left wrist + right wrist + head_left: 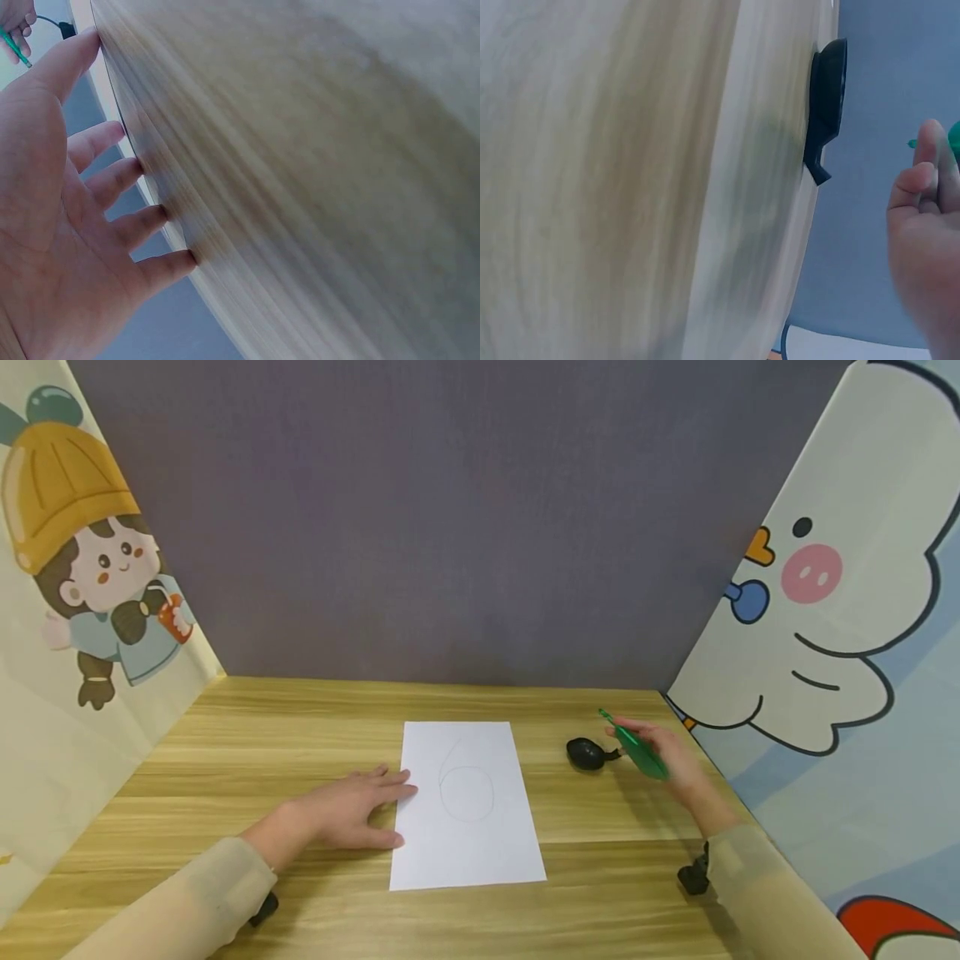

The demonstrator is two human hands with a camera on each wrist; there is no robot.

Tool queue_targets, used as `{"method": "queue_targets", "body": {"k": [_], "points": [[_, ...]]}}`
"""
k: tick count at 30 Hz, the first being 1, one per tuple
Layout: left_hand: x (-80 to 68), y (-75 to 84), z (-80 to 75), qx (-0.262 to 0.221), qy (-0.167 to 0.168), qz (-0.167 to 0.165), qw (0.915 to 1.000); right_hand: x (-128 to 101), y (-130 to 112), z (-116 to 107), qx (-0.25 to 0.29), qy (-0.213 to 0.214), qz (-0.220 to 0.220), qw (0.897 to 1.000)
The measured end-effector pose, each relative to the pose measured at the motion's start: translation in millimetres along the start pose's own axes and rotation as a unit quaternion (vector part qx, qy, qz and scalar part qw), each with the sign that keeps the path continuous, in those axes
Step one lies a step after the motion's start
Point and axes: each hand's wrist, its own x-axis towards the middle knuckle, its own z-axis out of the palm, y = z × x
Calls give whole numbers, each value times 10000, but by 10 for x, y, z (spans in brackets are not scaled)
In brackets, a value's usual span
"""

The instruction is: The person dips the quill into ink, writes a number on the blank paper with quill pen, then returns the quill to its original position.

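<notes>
A white sheet of paper (pixel 468 802) lies on the wooden table (pixel 262 743), with a faint pencilled loop drawn on it. My left hand (pixel 352 810) lies flat on the table with straight fingers, the fingertips (pixel 176 262) touching the paper's left edge. My right hand (pixel 663 752) is to the right of the paper and holds a green pen-like tool (pixel 637 747) pointing up and to the left. A small black rounded object (pixel 587 753) sits on the table just left of that hand; it shows too in the right wrist view (pixel 829 97).
A grey back wall (pixel 465 527) closes off the far side. Cartoon-printed panels stand on the left (pixel 82 610) and right (pixel 825 635). Bare wood lies between the paper and the left panel.
</notes>
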Motion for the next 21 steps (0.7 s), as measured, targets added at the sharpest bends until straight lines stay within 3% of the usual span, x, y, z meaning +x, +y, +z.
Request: {"method": "queue_targets", "body": {"k": [4,7,16,21], "points": [[1,3,-5,17,6,5,10000,-28,40,-38,123,406,253,9988],[5,1,-6,41,7,14,10000,-62,77,-71,-244,532,313,9978],[8,-11,5,32,-17,-15,10000,-93,88,-111,-1279,545,892,9863],[13,-20,12,44,0,11,10000,-99,89,-134,-1720,237,1268,9766]]}}
